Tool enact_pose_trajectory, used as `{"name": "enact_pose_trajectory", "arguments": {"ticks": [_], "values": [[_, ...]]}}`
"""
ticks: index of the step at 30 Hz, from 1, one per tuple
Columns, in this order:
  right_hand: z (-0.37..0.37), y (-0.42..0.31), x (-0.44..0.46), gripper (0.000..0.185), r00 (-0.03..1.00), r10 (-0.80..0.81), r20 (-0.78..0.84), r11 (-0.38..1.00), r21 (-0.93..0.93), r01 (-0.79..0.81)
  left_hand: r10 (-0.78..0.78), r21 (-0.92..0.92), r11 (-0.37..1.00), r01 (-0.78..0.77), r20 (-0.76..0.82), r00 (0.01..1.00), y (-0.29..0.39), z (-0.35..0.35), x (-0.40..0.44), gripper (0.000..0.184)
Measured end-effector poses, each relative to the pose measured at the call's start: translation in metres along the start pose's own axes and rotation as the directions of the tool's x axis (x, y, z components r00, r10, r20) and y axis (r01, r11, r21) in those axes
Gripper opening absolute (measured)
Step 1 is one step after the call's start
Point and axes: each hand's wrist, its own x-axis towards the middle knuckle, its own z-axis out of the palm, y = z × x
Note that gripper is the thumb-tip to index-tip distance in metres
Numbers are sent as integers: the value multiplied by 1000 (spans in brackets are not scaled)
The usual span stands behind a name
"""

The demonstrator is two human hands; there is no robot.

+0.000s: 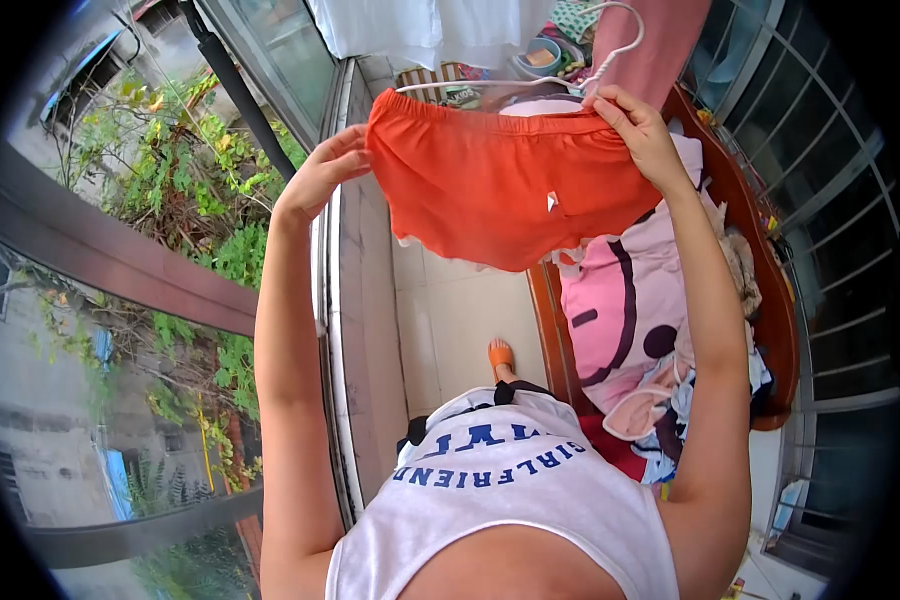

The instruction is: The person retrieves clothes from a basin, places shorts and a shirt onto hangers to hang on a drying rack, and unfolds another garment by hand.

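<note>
Orange-red shorts (500, 180) are stretched out in front of me, waistband up, with a small white tag near the lower right. A white hanger (615, 55) runs along behind the waistband, its hook curving up at the right. My right hand (635, 125) pinches the right end of the waistband beside the hanger. At the other end, my left hand (335, 165) touches the waistband's left edge with its fingers extended and apart.
A wooden bench (555, 330) on the right bears a pink printed cloth (610, 300) and piled clothes (660, 400). White cloth (430, 30) hangs above, near a blue basin (540, 58). An open window with a frame (335, 300) lies left; barred windows (850, 200) stand right.
</note>
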Motion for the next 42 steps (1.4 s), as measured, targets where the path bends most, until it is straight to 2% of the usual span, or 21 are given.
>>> {"name": "enact_pose_trajectory", "arguments": {"ticks": [3, 4, 6, 11, 15, 18, 19, 21, 23, 24, 25, 27, 29, 31, 32, 33, 35, 37, 39, 41, 42], "values": [[-10, 16, 21, 19, 1000, 18, 0, 1000, 15, -18, 43, -11, 999, -46, -190, 981, 30, 17, 26, 39], [-12, 23, 28, 19, 1000, -5, 1, 1000, -14, 5, 48, -8, 999, -51, -196, 979, 30, 17, 39, 39], [-16, 31, 40, 20, 1000, -26, 17, 999, -32, 27, 105, 171, 980, -105, 10, 994, 33, 17, 65, 34], [-26, 51, 67, 20, 997, -27, 67, 997, -75, 32, 149, 97, 985, -144, -55, 987, 34, 39, 94, 29], [-28, 58, 85, 17, 998, -58, 23, 998, 14, 58, 230, 307, 936, -171, -166, 959, 27, 47, 111, 22], [-38, 69, 101, 15, 989, -49, -139, 991, 115, 65, 382, 421, 870, -255, -251, 889, 28, 24, 120, 21], [-46, 65, 101, 16, 956, 146, -253, 985, 122, -119, 372, 425, 876, -229, -291, 881, 31, 18, 122, 21], [-53, 76, 105, 18, 904, -269, -334, 962, -145, 232, 366, 355, 899, -255, -294, 883, 37, 11, 125, 20], [-51, 79, 103, 26, 867, -441, -233, 854, -407, 324, 436, 575, 800, -173, -359, 825, 41, 2, 132, 21], [-38, 68, 94, 35, 983, -105, -149, 976, 174, 131, 434, 493, 840, -226, -360, 826, 42, -2, 133, 21], [-37, 61, 91, 43, 991, -109, -78, 987, 113, 117, 430, 406, 872, -275, -363, 827, 43, -6, 133, 20], [-44, 70, 100, 45, 945, -166, -280, 978, -170, 121, 389, 290, 911, -292, -376, 841, 45, -19, 128, 17], [-46, 90, 102, 48, 922, -186, -339, 973, -195, 124, 378, 193, 925, -328, -364, 851, 46, -33, 126, 17], [-37, 112, 92, 46, 951, 255, -177, 949, 236, -211, 398, 215, 915, -341, -358, 845, 49, -48, 125, 18], [-33, 123, 91, 38, 968, 245, -46, 935, 275, -224, 409, 243, 909, -338, -363, 838, 49, -54, 125, 17], [-37, 128, 94, 22, 951, 310, 2, 940, 153, -306, 420, 271, 902, -336, -370, 829, 50, -60, 126, 17], [-38, 138, 96, 10, 973, 172, -156, 974, 175, -144, 440, 322, 889, -327, -401, 803, 53, -71, 130, 17], [-43, 128, 101, 5, 937, 162, -310, 986, 95, -139, 434, 368, 885, -286, -429, 792, 53, -77, 126, 17], [-53, 130, 105, 5, 889, 71, -453, 984, 178, 12, 501, 446, 849, -284, -507, 702, 57, -82, 125, 17], [-54, 119, 101, 6, 852, 37, -523, 996, 87, 10, 488, 410, 865, -288, -558, 671, 57, -85, 127, 18], [-47, 109, 99, 6, 810, -36, -585, 997, -77, -12, 491, 403, 866, -296, -575, 655, 54, -85, 130, 18]]}}
